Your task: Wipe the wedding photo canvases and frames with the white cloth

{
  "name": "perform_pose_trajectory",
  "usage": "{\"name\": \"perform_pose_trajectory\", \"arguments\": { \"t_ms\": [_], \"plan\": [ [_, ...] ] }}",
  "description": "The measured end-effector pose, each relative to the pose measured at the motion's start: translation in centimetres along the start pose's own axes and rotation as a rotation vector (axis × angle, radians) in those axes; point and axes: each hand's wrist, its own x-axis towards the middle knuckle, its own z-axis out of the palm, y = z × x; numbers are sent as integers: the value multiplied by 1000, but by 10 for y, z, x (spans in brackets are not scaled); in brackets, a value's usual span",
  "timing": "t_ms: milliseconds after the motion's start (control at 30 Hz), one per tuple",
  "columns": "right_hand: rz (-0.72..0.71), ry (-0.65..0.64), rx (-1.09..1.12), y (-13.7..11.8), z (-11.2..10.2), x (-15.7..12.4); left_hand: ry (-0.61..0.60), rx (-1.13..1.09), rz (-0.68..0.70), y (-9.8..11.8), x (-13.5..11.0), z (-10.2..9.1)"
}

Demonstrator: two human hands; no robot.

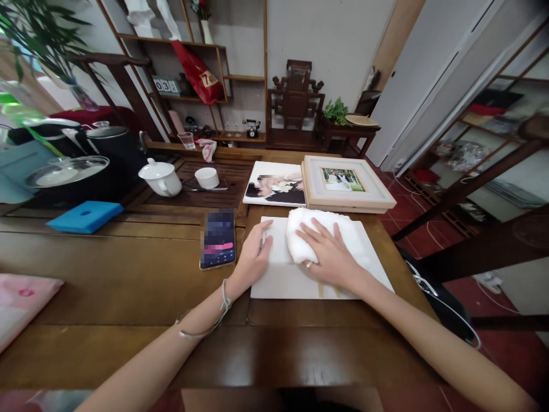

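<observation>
A flat white board point(278, 280) lies on the wooden table in front of me, with tan strips near its front edge. My right hand point(328, 252) rests palm down on a folded white cloth point(300, 246), fingers spread, pressing it against the board. At the board's left edge is my left hand point(255, 249), with thumb and fingers apart; it seems to touch the edge. The fingers' undersides are hidden. Just left of that hand lies a phone point(218, 243) with its screen lit.
Behind the board lie a photo panel point(277, 191) and a pale picture frame point(377, 191). A tea tray point(193, 200) holds a lidded white bowl point(160, 178) and a small white cup point(207, 178). Farther left are a blue sponge point(86, 217), a dark pot point(115, 149) and a pink-and-white packet point(26, 303).
</observation>
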Motion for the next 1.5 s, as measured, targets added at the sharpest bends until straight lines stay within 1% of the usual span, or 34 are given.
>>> {"name": "perform_pose_trajectory", "arguments": {
  "t_ms": [100,167,200,267,333,367,433,500,567,633,667,700,767,867,933,1033,1133,1233,1300,1367,1433,1500],
  "plan": [
    [-105,-25,-3,-26,8,16,61,-158,-82,1,2,-1],
    [-226,-51,-6,-35,9,16,101,-182,-95,2,3,-2],
    [-302,-71,0,-36,8,11,118,-171,-96,3,3,-3],
    [-464,-126,44,-31,2,-8,125,-119,-88,4,3,-4],
    [-597,-194,116,-17,-7,-35,91,-31,-56,4,1,-4],
    [-625,-215,150,-7,-12,-49,67,29,-31,4,0,-3],
    [-585,-200,195,18,-18,-77,19,173,22,2,-4,-1],
    [-444,-81,200,47,-18,-98,-14,322,45,1,-7,1],
    [-307,66,165,73,-12,-111,-27,424,36,-1,-9,3],
    [-169,200,115,90,-3,-116,-35,467,25,-3,-9,4],
    [-107,249,90,93,2,-116,-41,470,18,-4,-9,5],
    [-56,281,67,93,6,-115,-46,464,4,-5,-8,5],
    [-14,286,29,81,12,-111,-46,424,-30,-7,-7,6],
    [-88,229,-3,52,16,-105,-21,331,-57,-8,-5,5],
    [-137,213,-13,36,17,-102,-6,280,-67,-7,-5,4],
    [-116,215,-26,26,18,-94,1,244,-68,-7,-6,4],
    [-60,189,-43,22,17,-76,2,269,-35,-10,-8,7],
    [-24,147,-69,15,15,-48,-5,343,41,-10,-9,9],
    [-16,140,-83,8,15,-30,-49,370,112,-8,-9,9],
    [-23,142,-92,1,15,-19,-117,362,157,-5,-8,8],
    [-44,131,-95,-6,15,-20,-157,342,166,-4,-7,7],
    [-95,103,-97,-13,17,-35,-154,330,162,-5,-7,7]
  ]
}}
